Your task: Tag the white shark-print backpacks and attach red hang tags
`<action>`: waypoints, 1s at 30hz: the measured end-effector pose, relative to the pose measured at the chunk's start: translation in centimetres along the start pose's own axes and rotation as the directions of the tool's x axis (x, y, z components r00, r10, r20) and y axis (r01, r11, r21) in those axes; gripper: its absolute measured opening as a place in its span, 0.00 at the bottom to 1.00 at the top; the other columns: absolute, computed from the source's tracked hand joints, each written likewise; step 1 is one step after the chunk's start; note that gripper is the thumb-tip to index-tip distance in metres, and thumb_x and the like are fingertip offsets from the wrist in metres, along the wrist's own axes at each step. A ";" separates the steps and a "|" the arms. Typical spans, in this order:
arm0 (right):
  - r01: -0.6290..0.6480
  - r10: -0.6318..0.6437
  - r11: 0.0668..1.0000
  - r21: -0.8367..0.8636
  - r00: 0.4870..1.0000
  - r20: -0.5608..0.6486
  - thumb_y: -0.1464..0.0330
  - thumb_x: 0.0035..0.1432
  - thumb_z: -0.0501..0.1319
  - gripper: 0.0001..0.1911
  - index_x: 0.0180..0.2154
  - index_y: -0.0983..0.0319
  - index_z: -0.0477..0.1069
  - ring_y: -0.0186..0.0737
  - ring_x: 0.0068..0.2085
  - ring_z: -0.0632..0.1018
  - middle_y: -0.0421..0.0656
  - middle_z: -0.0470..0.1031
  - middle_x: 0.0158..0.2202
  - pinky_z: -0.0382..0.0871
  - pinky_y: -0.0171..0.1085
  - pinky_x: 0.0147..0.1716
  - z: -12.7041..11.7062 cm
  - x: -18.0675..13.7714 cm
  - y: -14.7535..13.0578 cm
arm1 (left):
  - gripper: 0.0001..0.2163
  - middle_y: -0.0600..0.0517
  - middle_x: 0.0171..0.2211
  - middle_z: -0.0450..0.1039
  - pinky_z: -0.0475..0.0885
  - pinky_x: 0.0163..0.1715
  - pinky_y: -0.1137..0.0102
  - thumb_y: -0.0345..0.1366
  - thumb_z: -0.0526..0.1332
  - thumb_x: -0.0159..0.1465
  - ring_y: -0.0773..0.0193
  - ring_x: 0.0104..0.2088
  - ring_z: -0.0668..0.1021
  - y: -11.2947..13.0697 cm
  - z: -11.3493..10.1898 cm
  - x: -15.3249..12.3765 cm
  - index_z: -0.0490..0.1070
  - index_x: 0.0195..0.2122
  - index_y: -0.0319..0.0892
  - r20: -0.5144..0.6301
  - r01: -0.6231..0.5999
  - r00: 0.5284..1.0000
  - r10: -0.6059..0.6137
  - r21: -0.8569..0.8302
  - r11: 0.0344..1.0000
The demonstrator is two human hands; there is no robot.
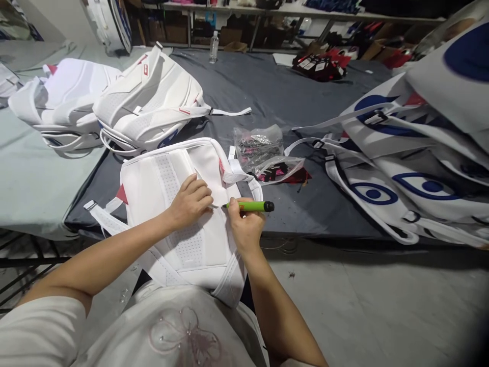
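Note:
A white backpack lies back-side up at the near edge of the dark table, partly over my lap. My left hand rests on its padded back panel with the fingers curled and pinched at a spot on the fabric. My right hand is closed round a green pen-shaped tool with a black end. The tool's tip points left and meets the fabric right beside my left fingertips.
Two more white backpacks lie at the back left. Clear bags of small parts sit just right of my work. A pile of white panels with blue eye prints fills the right. A water bottle stands at the far edge.

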State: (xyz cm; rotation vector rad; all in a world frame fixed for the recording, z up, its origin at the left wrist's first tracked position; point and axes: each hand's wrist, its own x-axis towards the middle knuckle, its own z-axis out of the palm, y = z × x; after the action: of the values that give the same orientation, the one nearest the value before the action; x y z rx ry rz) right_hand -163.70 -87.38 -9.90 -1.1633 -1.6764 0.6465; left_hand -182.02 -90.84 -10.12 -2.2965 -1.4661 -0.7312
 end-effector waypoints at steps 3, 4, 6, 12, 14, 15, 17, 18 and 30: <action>0.015 -0.015 0.999 -0.041 1.000 0.000 0.57 0.62 0.57 0.17 0.27 0.60 0.70 0.38 0.24 0.73 0.41 0.73 0.22 0.65 0.36 0.28 0.2 0.0 0.0 | 0.04 0.51 0.38 0.75 0.61 0.64 0.51 0.37 0.61 0.66 0.58 0.49 0.72 0.0 0.3 -0.2 0.72 0.34 0.45 -0.003 -0.029 1.000 0.029 0.024 0.999; 0.018 -0.018 0.998 -0.055 1.000 0.003 0.57 0.62 0.56 0.17 0.27 0.60 0.70 0.38 0.24 0.73 0.41 0.73 0.22 0.65 0.36 0.28 0.3 0.0 0.1 | 0.04 0.51 0.38 0.75 0.61 0.64 0.50 0.38 0.61 0.66 0.57 0.49 0.72 0.0 0.3 -0.1 0.72 0.34 0.45 0.005 -0.031 1.000 0.031 0.033 0.999; 0.031 -0.029 0.995 -0.091 0.999 0.024 0.55 0.62 0.56 0.18 0.28 0.61 0.71 0.38 0.24 0.72 0.41 0.73 0.22 0.65 0.36 0.29 0.5 -0.1 0.2 | 0.05 0.51 0.38 0.75 0.60 0.64 0.50 0.38 0.61 0.66 0.57 0.49 0.72 -0.1 0.4 -0.1 0.72 0.34 0.45 0.000 -0.031 1.000 0.031 0.045 0.999; 0.105 -0.100 0.981 -0.161 0.994 0.039 0.55 0.64 0.55 0.19 0.28 0.61 0.71 0.37 0.24 0.72 0.42 0.74 0.24 0.65 0.36 0.29 0.7 -0.2 0.6 | 0.06 0.51 0.36 0.75 0.61 0.63 0.52 0.38 0.61 0.66 0.57 0.48 0.72 -0.1 0.8 -0.2 0.70 0.33 0.43 -0.089 -0.061 0.994 0.064 0.039 0.997; 0.119 -0.112 0.978 -0.172 0.992 0.053 0.55 0.64 0.55 0.19 0.29 0.61 0.72 0.37 0.24 0.72 0.42 0.75 0.24 0.65 0.36 0.29 0.7 -0.2 0.6 | 0.06 0.51 0.36 0.74 0.61 0.63 0.52 0.38 0.61 0.66 0.57 0.48 0.72 -0.2 0.9 -0.2 0.70 0.33 0.43 -0.093 -0.068 0.993 0.072 0.045 0.997; 0.129 -0.119 0.975 -0.179 0.991 0.065 0.55 0.64 0.55 0.19 0.28 0.61 0.72 0.37 0.24 0.73 0.42 0.75 0.24 0.66 0.36 0.29 0.7 -0.2 0.6 | 0.06 0.51 0.36 0.74 0.61 0.63 0.52 0.38 0.61 0.67 0.57 0.48 0.72 -0.2 0.9 -0.2 0.70 0.33 0.43 -0.091 -0.071 0.993 0.075 0.050 0.996; 0.134 -0.122 0.973 -0.188 0.990 0.071 0.55 0.64 0.55 0.19 0.28 0.61 0.72 0.38 0.24 0.73 0.42 0.74 0.23 0.65 0.37 0.29 0.7 -0.1 0.6 | 0.06 0.51 0.37 0.75 0.61 0.63 0.52 0.37 0.61 0.66 0.57 0.48 0.72 -0.2 0.9 -0.2 0.71 0.34 0.43 -0.088 -0.069 0.993 0.074 0.057 0.996; 0.129 -0.119 0.974 -0.185 0.991 0.064 0.56 0.64 0.55 0.19 0.28 0.61 0.72 0.38 0.23 0.73 0.42 0.74 0.23 0.65 0.37 0.28 0.7 -0.1 0.7 | 0.05 0.51 0.37 0.75 0.61 0.63 0.52 0.37 0.61 0.66 0.57 0.48 0.72 -0.1 0.9 -0.2 0.71 0.34 0.43 -0.087 -0.065 0.994 0.070 0.058 0.996; 0.069 -0.053 0.985 -0.161 0.994 0.100 0.54 0.63 0.55 0.20 0.28 0.62 0.72 0.38 0.23 0.72 0.43 0.74 0.23 0.65 0.37 0.28 0.4 0.1 0.4 | 0.07 0.50 0.36 0.74 0.61 0.62 0.52 0.38 0.59 0.68 0.57 0.47 0.71 -0.1 1.1 -0.3 0.70 0.33 0.42 -0.120 -0.069 0.990 0.074 0.042 0.997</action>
State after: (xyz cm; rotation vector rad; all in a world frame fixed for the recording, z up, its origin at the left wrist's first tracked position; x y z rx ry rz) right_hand -163.93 -87.09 -10.42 -1.2070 -1.8677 0.5409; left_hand -181.97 -90.49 -11.18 -2.2227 -1.3257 -0.8006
